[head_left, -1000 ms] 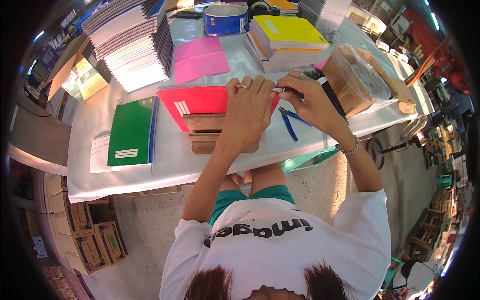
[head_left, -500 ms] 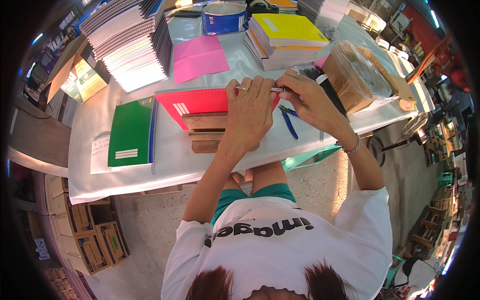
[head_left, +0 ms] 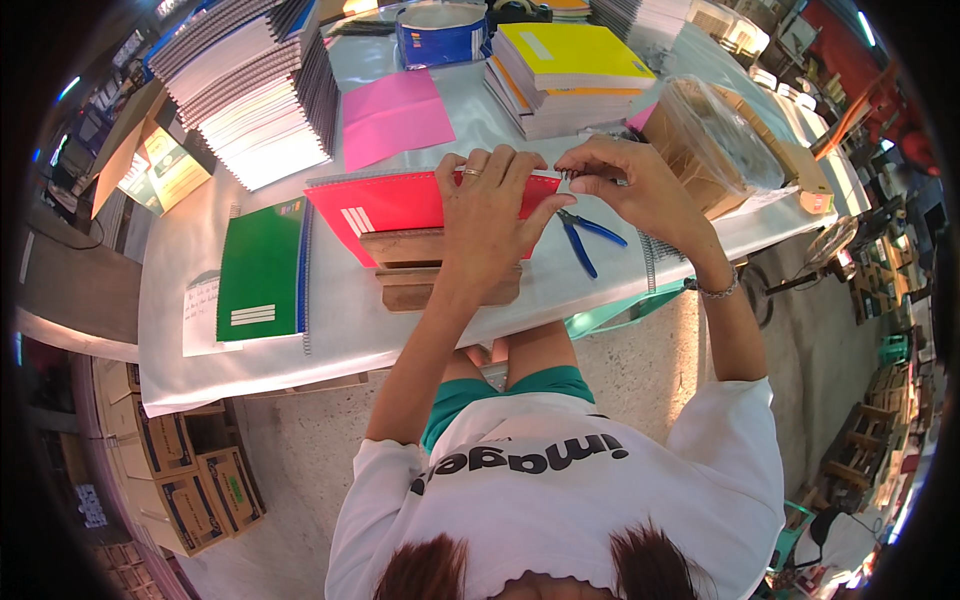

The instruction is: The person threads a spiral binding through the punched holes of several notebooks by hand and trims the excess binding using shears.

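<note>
A red notebook (head_left: 400, 207) stands upright on its edge in a slotted wooden holder (head_left: 400, 248), punched edge upward. My left hand (head_left: 490, 215) is closed over that top edge near its right end, fingers behind and thumb in front. Just past the notebook's right corner, my right hand (head_left: 625, 185) pinches what looks like the end of a thin wire coil (head_left: 565, 176); the fingers partly hide it. Blue-handled pliers (head_left: 580, 248) lie with handles spread on the table below my right hand. Loose binding coils (head_left: 652, 260) lie partly under my right forearm.
A green notebook (head_left: 262, 265) lies at left over a written paper. Behind are a tall stack of spiral notebooks (head_left: 260, 110), a pink sheet (head_left: 395, 118), a blue round container (head_left: 440, 45) and yellow-covered books (head_left: 575, 60). A plastic-lined cardboard box (head_left: 710, 145) stands at right.
My right hand has drawn slightly right, away from the notebook's corner and from my left hand. My left thumb now stretches toward the right. The pliers' handles show more fully.
</note>
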Motion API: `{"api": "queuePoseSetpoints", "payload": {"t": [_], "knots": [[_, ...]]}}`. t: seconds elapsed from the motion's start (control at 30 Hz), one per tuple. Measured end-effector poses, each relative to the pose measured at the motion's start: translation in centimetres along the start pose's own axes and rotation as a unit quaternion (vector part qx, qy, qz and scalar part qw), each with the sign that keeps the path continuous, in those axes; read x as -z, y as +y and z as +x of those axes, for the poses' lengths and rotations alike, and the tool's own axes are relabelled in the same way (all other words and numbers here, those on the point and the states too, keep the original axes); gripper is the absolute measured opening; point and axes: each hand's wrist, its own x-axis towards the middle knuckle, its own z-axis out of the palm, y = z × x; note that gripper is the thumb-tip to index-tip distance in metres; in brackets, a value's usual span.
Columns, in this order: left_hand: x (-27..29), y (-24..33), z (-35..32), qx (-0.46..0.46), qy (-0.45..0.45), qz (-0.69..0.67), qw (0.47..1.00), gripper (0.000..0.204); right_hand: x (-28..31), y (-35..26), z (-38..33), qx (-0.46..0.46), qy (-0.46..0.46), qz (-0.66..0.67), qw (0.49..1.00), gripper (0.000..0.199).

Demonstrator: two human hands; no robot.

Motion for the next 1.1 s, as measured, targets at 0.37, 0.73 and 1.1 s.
{"api": "queuePoseSetpoints", "payload": {"t": [0.37,0.73,1.1], "knots": [[-0.7,0.5,0.2,0.001,0.010,0.042,0.999,0.033,-0.3,-0.6,0.1,0.047,0.004,-0.086,0.995,0.021],[-1.0,1.1,0.4,0.011,0.023,0.031,0.999,0.027,-1.9,-0.7,-0.5,0.111,0.057,-0.128,0.984,0.017],[-0.4,0.4,0.4,-0.014,-0.005,0.015,1.000,0.027,-2.1,-0.6,-1.0,0.130,0.087,-0.144,0.977,0.020]]}}
